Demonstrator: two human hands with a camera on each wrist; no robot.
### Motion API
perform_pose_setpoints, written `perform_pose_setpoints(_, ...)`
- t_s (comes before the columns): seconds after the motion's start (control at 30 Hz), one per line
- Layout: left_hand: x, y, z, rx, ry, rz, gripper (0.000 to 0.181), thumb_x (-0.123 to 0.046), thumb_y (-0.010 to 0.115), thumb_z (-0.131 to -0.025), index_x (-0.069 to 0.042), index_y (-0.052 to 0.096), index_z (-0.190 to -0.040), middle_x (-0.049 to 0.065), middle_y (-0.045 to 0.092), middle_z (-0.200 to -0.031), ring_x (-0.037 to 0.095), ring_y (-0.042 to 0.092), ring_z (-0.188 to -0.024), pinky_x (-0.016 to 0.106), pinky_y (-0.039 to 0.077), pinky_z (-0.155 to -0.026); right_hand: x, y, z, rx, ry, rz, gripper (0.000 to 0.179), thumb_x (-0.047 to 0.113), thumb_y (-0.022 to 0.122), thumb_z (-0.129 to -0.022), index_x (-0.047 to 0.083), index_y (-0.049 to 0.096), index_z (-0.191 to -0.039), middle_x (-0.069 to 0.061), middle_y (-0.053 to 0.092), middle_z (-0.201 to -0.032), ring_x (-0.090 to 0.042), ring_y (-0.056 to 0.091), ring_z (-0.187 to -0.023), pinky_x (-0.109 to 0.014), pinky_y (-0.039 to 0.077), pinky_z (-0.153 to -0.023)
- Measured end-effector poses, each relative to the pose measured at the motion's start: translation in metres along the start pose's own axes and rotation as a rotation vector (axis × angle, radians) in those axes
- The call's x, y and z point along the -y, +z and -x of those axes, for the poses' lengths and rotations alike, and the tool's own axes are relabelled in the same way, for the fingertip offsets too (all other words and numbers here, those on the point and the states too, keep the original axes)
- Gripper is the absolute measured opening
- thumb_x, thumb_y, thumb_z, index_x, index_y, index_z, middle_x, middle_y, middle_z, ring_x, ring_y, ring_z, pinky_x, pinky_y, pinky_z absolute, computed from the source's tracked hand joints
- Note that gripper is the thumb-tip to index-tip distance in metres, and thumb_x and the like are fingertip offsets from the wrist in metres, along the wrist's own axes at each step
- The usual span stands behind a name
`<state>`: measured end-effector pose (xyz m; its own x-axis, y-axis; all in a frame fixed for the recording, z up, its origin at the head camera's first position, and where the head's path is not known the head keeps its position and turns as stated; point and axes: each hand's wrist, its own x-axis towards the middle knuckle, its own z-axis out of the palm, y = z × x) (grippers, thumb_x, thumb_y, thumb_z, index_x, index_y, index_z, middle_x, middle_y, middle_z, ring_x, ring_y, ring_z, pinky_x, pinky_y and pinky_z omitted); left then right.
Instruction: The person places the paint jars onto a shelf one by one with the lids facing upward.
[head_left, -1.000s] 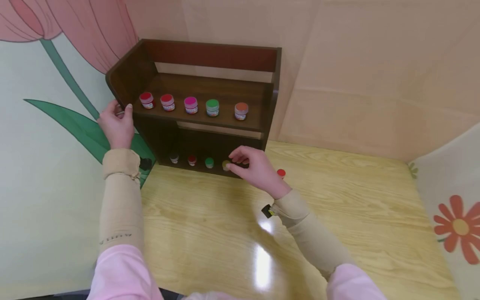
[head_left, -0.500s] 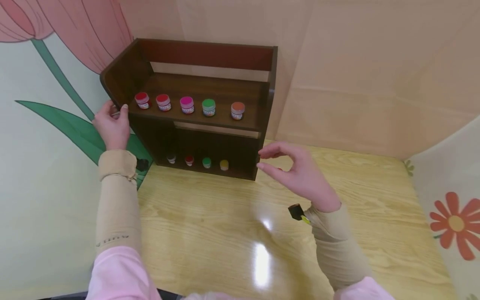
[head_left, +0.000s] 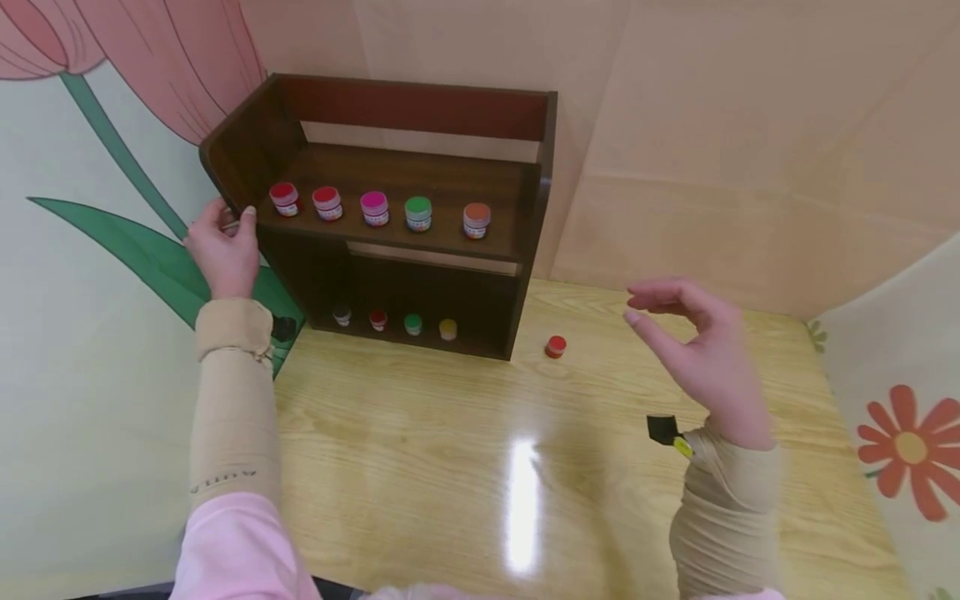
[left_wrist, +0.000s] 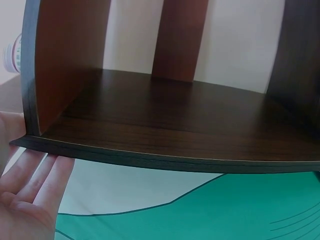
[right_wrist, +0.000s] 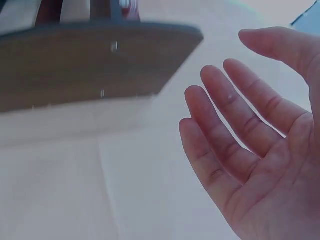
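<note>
A dark brown two-tier wooden shelf [head_left: 442,164] stands on the table. My left hand [head_left: 225,254] grips its left side panel at upper-board height; in the left wrist view the thumb lies on the front edge and the fingers [left_wrist: 47,180] behind the panel. Off to the right, my right hand [head_left: 705,354] hovers over the table holding nothing, fingers spread and gently bent with the thumb apart, as the right wrist view also shows. Between shelf and hand, a small red-lidded jar [head_left: 555,347] sits on the table.
Small jars line the upper board's front: two red, a magenta [head_left: 374,208], a green [head_left: 418,213], an orange-brown [head_left: 476,221]. Below stand a dark-lidded jar [head_left: 342,315], a red [head_left: 378,320], a green [head_left: 413,324] and a yellow [head_left: 447,329]. Printed cloth walls border the wood-grain table [head_left: 420,442].
My right hand has drawn away from the yellow-lidded jar on the lower board and moved right, past the red-lidded jar on the table. My left hand keeps its grip on the shelf.
</note>
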<state>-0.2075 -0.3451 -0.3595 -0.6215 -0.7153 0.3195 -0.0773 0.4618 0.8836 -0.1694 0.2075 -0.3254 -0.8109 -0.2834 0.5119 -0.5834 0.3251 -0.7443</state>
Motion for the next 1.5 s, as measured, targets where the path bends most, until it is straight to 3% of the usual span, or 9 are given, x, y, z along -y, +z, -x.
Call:
perform_pose_setpoints(0.27,0.001,0.001,-0.002,-0.013,0.019,-0.005,0.036,-0.035,0.067,-0.099,-0.015,0.072,-0.128,0.008,0.071,-0.122,0.014,0.067,-0.098,0.024,0.052,-0.093,-0.057,-0.028,0.011,-0.101,0.097,0.029,0.022,-0.005,0.074,-0.090,-0.003,0.073,-0.112,-0.015,0.071,-0.107,-0.015,0.066,-0.092,-0.020,0.049,-0.087)
perform_pose_setpoints(0.4,0.001,0.001,-0.002,-0.013,0.013,-0.004,0.036,-0.035,0.067,-0.099,-0.016,0.072,-0.129,0.007,0.071,-0.123,0.014,0.067,-0.099,0.024,0.052,-0.094,-0.081,-0.028,0.012,-0.086,0.163,0.063,0.022,0.003,0.074,-0.093,0.000,0.073,-0.115,-0.013,0.071,-0.108,-0.014,0.066,-0.094,-0.019,0.050,-0.086)
perform_pose_setpoints(0.67,0.000,0.001,0.000,-0.008,0.005,0.008,0.036,-0.034,0.068,-0.098,-0.016,0.071,-0.129,0.008,0.071,-0.122,0.014,0.067,-0.098,0.024,0.051,-0.094,-0.138,-0.004,0.010,0.065,0.255,0.044,0.028,0.010,0.069,-0.098,0.000,0.067,-0.124,-0.020,0.066,-0.118,-0.018,0.062,-0.103,-0.015,0.050,-0.085)
perform_pose_setpoints(0.83,-0.001,0.001,0.001,-0.015,0.016,0.011,0.036,-0.034,0.068,-0.098,-0.015,0.072,-0.128,0.008,0.071,-0.121,0.013,0.067,-0.096,0.024,0.052,-0.093,-0.169,0.017,0.007,0.166,0.298,0.027,0.032,0.011,0.069,-0.098,0.006,0.066,-0.129,-0.014,0.064,-0.129,-0.023,0.059,-0.113,-0.014,0.049,-0.085)
perform_pose_setpoints(0.93,-0.001,0.001,0.000,-0.018,0.022,0.011,0.035,-0.034,0.068,-0.098,-0.015,0.072,-0.128,0.008,0.072,-0.120,0.012,0.067,-0.095,0.023,0.052,-0.093,-0.184,0.029,0.004,0.234,0.332,0.029,0.035,0.008,0.070,-0.096,0.009,0.065,-0.131,-0.012,0.062,-0.134,-0.025,0.057,-0.117,-0.020,0.051,-0.089)
perform_pose_setpoints(1.07,-0.001,0.001,0.000,-0.014,0.015,0.018,0.035,-0.034,0.068,-0.098,-0.016,0.072,-0.128,0.007,0.071,-0.121,0.012,0.067,-0.096,0.024,0.052,-0.093,-0.200,0.046,-0.002,0.313,0.353,0.032,0.040,0.004,0.072,-0.094,0.009,0.065,-0.132,-0.011,0.061,-0.136,-0.029,0.056,-0.122,-0.039,0.053,-0.095)
perform_pose_setpoints(1.2,-0.001,0.001,0.000,-0.008,0.004,0.025,0.036,-0.034,0.068,-0.098,-0.016,0.072,-0.129,0.007,0.071,-0.122,0.013,0.067,-0.097,0.024,0.051,-0.094,-0.203,0.058,-0.008,0.393,0.346,0.025,0.043,0.001,0.072,-0.091,0.004,0.064,-0.133,-0.016,0.058,-0.139,-0.038,0.054,-0.123,-0.053,0.050,-0.097)
perform_pose_setpoints(1.37,0.000,0.000,0.001,0.002,-0.009,0.037,0.036,-0.035,0.068,-0.098,-0.019,0.072,-0.130,0.006,0.071,-0.123,0.015,0.066,-0.101,0.025,0.051,-0.096,-0.218,0.072,-0.013,0.506,0.343,0.066,0.050,-0.004,0.073,-0.088,0.004,0.062,-0.136,-0.020,0.056,-0.140,-0.043,0.052,-0.124,-0.058,0.047,-0.100)
perform_pose_setpoints(1.5,0.000,0.000,0.001,0.005,-0.005,0.026,0.036,-0.036,0.067,-0.099,-0.019,0.071,-0.131,0.005,0.070,-0.124,0.016,0.066,-0.102,0.025,0.051,-0.096,-0.234,0.084,-0.014,0.551,0.329,0.121,0.053,-0.005,0.075,-0.085,0.006,0.063,-0.135,-0.018,0.058,-0.139,-0.046,0.053,-0.122,-0.058,0.046,-0.100)
